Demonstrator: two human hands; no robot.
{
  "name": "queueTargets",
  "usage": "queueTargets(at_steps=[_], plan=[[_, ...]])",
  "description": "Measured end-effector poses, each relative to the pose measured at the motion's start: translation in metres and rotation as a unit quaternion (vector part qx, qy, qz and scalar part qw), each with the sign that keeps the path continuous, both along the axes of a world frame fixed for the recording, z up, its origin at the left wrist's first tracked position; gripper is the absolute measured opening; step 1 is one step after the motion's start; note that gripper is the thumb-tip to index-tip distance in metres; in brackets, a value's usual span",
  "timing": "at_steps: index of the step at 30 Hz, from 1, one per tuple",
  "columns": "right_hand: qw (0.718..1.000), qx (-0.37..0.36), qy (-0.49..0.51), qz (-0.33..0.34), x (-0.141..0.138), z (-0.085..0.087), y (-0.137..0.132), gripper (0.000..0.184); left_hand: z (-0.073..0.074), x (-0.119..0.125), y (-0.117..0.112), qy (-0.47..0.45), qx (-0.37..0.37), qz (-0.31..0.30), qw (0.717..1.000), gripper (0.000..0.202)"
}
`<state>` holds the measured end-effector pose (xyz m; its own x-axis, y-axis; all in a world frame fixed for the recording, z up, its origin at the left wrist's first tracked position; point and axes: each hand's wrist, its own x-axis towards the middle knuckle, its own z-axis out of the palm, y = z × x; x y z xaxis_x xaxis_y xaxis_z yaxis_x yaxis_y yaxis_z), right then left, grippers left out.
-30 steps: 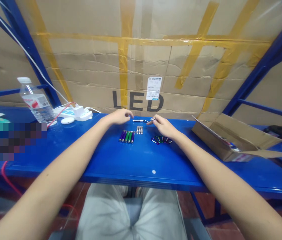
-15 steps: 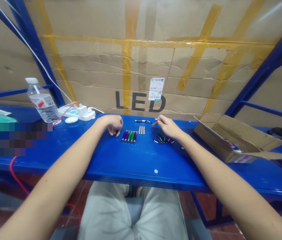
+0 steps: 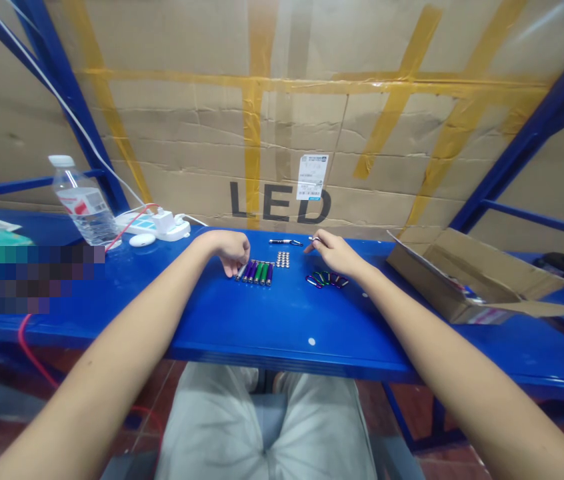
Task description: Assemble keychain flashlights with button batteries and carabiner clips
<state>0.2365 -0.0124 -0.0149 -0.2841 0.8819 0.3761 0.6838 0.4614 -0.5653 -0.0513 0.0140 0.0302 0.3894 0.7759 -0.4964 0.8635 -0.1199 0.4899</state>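
Observation:
At the left end of a row of purple and green metal tubes point(image 3: 258, 273), my left hand point(image 3: 233, 252) has its fingers closed on a silver tube point(image 3: 240, 273), which lies beside the row. My right hand point(image 3: 335, 252) pinches a small silver part point(image 3: 313, 239), too small to name. Between the hands, several button cells point(image 3: 283, 259) stand in a tight grid. Behind them lies a dark pen-like torch point(image 3: 282, 242) with a carabiner clip at its right end. Several coloured carabiners point(image 3: 326, 280) are fanned out just below my right hand.
An open cardboard box point(image 3: 432, 287) stands on the right of the blue table point(image 3: 262, 327). To the left are a water bottle point(image 3: 85, 203), a white power strip point(image 3: 177, 230) and a round white disc point(image 3: 143, 240). A large cardboard sheet point(image 3: 187, 147) rises behind.
My left hand has shifted slightly right, bringing the silver tube up against the row of tubes. My right hand stays almost still.

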Motion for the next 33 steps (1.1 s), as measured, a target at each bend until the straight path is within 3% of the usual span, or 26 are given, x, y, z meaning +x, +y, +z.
queueTargets(at_steps=[7, 10, 13, 14, 18, 20, 27, 31, 33], plan=[[1.0, -0.002, 0.006, 0.002, -0.002, 0.0, -0.001, 0.017, 0.001, 0.0, 0.002, 0.037, 0.029, 0.028, 0.999, 0.019], [1.0, 0.002, 0.015, 0.014, -0.004, 0.0, -0.001, 0.02, -0.002, 0.003, 0.007, 0.038, 0.167, 0.026, 0.985, 0.019], [0.998, 0.001, 0.045, 0.046, -0.008, -0.001, -0.002, 0.024, -0.007, 0.018, 0.005, -0.111, 0.354, -0.027, 0.928, 0.02], [0.997, -0.005, 0.058, 0.059, -0.01, -0.002, -0.002, 0.024, -0.01, 0.025, 0.002, -0.181, 0.366, -0.05, 0.912, 0.022], [0.988, -0.042, 0.107, 0.104, -0.019, -0.001, -0.007, 0.024, -0.022, 0.055, -0.011, -0.353, 0.358, -0.087, 0.86, 0.021], [0.983, -0.062, 0.125, 0.117, -0.022, 0.001, -0.01, 0.026, -0.027, 0.063, -0.015, -0.377, 0.337, -0.106, 0.856, 0.015], [0.97, -0.107, 0.163, 0.145, -0.024, 0.003, -0.013, 0.028, -0.031, 0.064, -0.014, -0.378, 0.346, -0.09, 0.854, 0.012], [0.985, -0.06, 0.093, 0.129, -0.028, 0.002, -0.017, 0.021, -0.028, 0.065, -0.016, -0.351, 0.368, -0.072, 0.858, 0.014], [0.993, -0.008, 0.034, 0.113, -0.031, 0.002, -0.02, 0.029, -0.027, 0.065, -0.017, -0.346, 0.364, -0.057, 0.863, 0.015]])
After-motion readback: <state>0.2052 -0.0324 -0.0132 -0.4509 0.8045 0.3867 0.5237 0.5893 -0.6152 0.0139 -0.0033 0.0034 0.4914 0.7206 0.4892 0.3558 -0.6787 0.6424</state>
